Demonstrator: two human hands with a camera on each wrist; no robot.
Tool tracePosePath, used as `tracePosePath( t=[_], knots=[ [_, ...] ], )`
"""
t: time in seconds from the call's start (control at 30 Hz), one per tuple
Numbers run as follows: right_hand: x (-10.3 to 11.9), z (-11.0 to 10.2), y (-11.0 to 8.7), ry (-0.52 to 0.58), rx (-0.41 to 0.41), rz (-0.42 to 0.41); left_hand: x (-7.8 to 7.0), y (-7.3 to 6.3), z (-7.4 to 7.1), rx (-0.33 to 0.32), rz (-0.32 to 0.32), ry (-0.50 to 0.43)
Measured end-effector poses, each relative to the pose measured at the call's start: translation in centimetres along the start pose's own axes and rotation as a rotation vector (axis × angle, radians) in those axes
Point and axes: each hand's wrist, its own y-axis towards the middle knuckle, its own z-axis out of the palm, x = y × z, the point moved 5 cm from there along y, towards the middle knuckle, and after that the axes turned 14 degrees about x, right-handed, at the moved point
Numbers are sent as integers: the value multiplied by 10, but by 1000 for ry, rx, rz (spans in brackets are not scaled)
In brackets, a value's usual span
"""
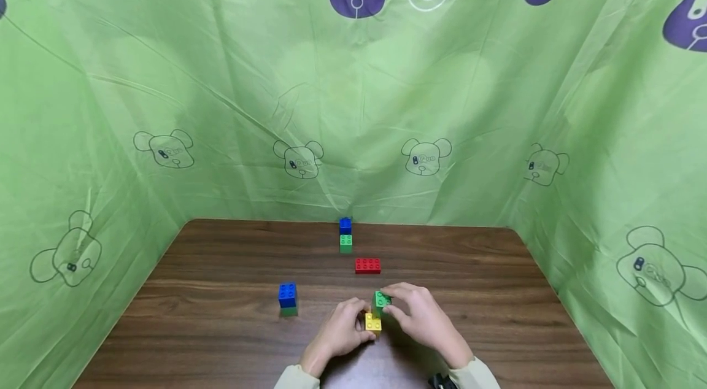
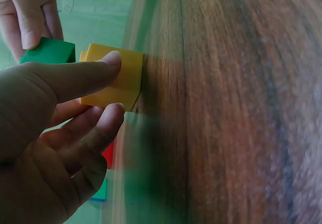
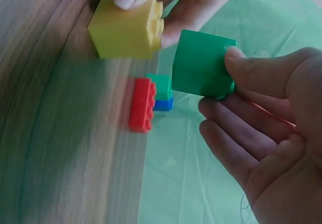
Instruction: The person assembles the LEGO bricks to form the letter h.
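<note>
My left hand (image 1: 347,326) grips a yellow toy building brick (image 1: 373,323), thumb on one side and fingers on the other. The yellow brick (image 2: 113,75) stands on the table with its studs up. In my right hand (image 1: 422,318) a green brick (image 1: 381,301) is pinched between thumb and fingers. In the right wrist view that green brick (image 3: 204,63) is close above the yellow brick's studs, with a gap between them, a little off to one side. A red brick (image 1: 367,265) lies on the table just beyond both hands.
Left of the hands, a blue brick (image 1: 288,294) sits on a green one (image 1: 289,311). At the far side are another green brick (image 1: 345,243) and a blue brick (image 1: 345,226). Green printed cloth (image 1: 353,100) hangs around the brown wooden table (image 1: 221,327).
</note>
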Motion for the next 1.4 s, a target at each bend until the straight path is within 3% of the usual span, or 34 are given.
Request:
tracePosePath(
  t=[0.2,0.57,1.0,1.4],
  knots=[
    [12,4,1,-10,55,-31,2,0,-1,13,-16,-22],
    [18,7,3,-48,138,8,0,2,-2,4,-25,-8],
    [21,9,7,-87,138,37,1,3,-2,3,-21,23],
    [21,12,5,-58,85,60,3,5,1,24,-43,8]
  ],
)
